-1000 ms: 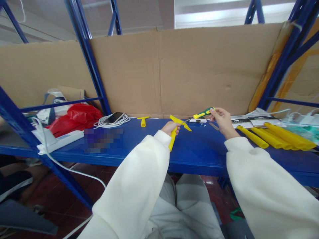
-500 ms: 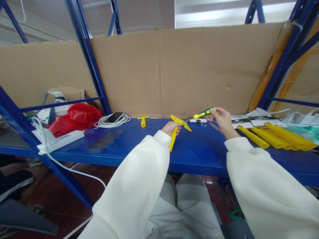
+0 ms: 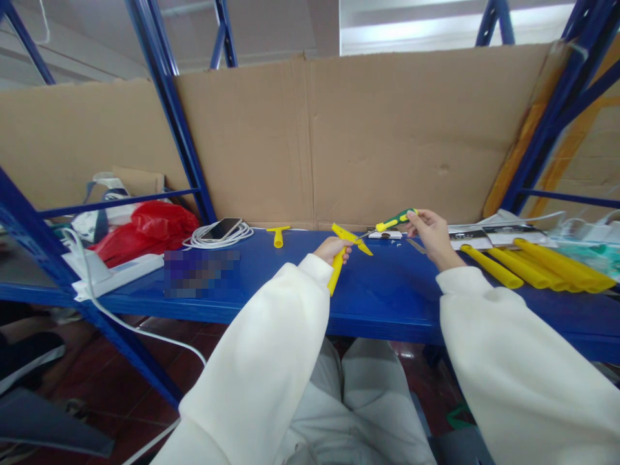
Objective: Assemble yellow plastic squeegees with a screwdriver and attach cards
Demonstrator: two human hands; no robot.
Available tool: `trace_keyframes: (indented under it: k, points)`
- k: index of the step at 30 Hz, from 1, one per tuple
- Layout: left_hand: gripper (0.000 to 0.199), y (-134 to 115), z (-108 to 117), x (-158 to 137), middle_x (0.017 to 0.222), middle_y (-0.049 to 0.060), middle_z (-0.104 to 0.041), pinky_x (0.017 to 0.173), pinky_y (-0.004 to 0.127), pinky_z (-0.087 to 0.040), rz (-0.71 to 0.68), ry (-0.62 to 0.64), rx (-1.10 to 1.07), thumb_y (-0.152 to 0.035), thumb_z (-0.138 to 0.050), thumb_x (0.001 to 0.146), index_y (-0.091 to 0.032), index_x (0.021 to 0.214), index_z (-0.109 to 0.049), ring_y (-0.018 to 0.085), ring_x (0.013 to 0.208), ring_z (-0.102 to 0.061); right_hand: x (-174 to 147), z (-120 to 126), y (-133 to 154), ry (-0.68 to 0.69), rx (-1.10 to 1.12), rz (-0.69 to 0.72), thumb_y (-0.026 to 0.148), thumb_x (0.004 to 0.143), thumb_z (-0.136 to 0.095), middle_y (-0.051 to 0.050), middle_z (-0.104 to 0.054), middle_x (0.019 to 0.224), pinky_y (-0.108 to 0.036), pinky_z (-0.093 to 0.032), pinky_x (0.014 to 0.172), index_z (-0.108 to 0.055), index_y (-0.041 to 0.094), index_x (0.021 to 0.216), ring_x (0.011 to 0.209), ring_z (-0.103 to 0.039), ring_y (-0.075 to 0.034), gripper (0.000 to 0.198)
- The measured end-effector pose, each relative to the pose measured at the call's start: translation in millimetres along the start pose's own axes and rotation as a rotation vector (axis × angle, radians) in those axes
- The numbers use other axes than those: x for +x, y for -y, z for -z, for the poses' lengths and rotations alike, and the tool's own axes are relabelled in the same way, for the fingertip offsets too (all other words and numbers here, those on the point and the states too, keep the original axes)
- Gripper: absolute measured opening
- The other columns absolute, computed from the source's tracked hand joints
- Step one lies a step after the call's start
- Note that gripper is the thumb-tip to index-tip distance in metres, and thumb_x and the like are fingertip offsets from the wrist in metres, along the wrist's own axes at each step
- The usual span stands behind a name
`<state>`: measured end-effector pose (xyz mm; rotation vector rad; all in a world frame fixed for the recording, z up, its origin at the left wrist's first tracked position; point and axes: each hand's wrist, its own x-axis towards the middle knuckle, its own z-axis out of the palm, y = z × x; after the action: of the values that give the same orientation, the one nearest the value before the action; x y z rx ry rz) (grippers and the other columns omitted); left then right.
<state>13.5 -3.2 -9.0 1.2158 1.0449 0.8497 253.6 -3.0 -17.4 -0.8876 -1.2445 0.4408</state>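
My left hand (image 3: 334, 250) is closed round the handle of a yellow T-shaped scraper (image 3: 335, 276), its wide head tilted up and to the right. My right hand (image 3: 431, 234) pinches the end of a yellow-and-green screwdriver (image 3: 394, 221). The screwdriver's shaft runs down to the left, and its tip meets the scraper head near my left fingers. Whether the tip sits in a screw is too small to tell. Another yellow T-shaped piece (image 3: 278, 236) stands on the blue shelf further left. A thin flat blade-like strip (image 3: 416, 246) lies beside my right hand.
Several yellow tubes (image 3: 491, 266) lie on the blue shelf (image 3: 387, 297) at right. Small white bits (image 3: 396, 244) lie behind my hands. A phone (image 3: 223, 228) on a coiled white cable, a red bag (image 3: 150, 229) and a power strip (image 3: 130, 271) are at left. Cardboard (image 3: 387, 135) walls the back.
My right hand and the screwdriver's handle have shifted very slightly to the left. The scraper and my left hand look almost unmoved.
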Motion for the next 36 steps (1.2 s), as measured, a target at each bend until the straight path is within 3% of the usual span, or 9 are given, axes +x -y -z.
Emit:
trace_keyframes:
  k: [6, 11, 17, 27, 36]
  points:
    - [0.017, -1.6, -2.0, -4.0, 0.045, -0.008, -0.042, 0.038, 0.018, -0.029, -0.002, -0.013, 0.018, -0.005, -0.046, 0.095, -0.015, 0.083, -0.054, 0.006, 0.034, -0.034, -0.5, -0.8, 0.6, 0.002, 0.052, -0.110, 0.051, 0.065, -0.084, 0.005, -0.058, 0.053, -0.021, -0.042, 0.041, -0.061, 0.023, 0.081, 0.044, -0.052, -0.010, 0.041]
    - [0.011, -0.8, -1.6, -2.7, 0.046, -0.008, -0.042, 0.039, 0.018, -0.029, -0.001, -0.038, 0.023, -0.006, -0.053, 0.091, -0.014, 0.084, -0.056, 0.006, 0.035, -0.036, -2.7, -0.1, 1.8, 0.036, 0.041, -0.123, 0.051, 0.069, -0.082, 0.006, -0.055, 0.050, -0.020, -0.041, 0.040, -0.062, 0.023, 0.084, 0.043, -0.052, -0.010, 0.038]
    - [0.019, 0.2, -0.7, -0.6, 0.047, -0.007, -0.042, 0.041, 0.019, -0.029, -0.001, -0.044, 0.017, -0.005, -0.054, 0.091, -0.015, 0.074, -0.053, 0.006, 0.036, -0.036, -2.9, -0.7, 0.4, 0.042, 0.078, -0.144, 0.052, 0.069, -0.082, 0.007, -0.050, 0.045, -0.020, -0.041, 0.041, -0.063, 0.023, 0.083, 0.042, -0.049, -0.010, 0.037]
    - [0.023, 0.7, 0.3, -0.1, 0.046, -0.007, -0.042, 0.040, 0.019, -0.028, -0.011, -0.076, 0.045, -0.005, -0.052, 0.092, -0.016, 0.072, -0.051, 0.006, 0.035, -0.036, -0.8, 2.1, 2.8, 0.186, 0.237, -0.236, 0.039, 0.075, -0.079, 0.004, -0.054, 0.057, -0.022, -0.044, 0.046, -0.063, 0.023, 0.085, 0.050, -0.053, -0.011, 0.025]
    - [0.026, 0.1, -1.4, -1.3, 0.046, -0.007, -0.042, 0.041, 0.019, -0.028, -0.006, -0.097, 0.073, -0.005, -0.051, 0.093, -0.016, 0.069, -0.049, 0.006, 0.036, -0.037, -0.5, 2.2, -2.5, 0.145, 0.205, -0.206, 0.054, 0.065, -0.085, 0.007, -0.050, 0.053, -0.019, -0.038, 0.042, -0.055, 0.022, 0.073, 0.046, -0.047, -0.008, 0.045]
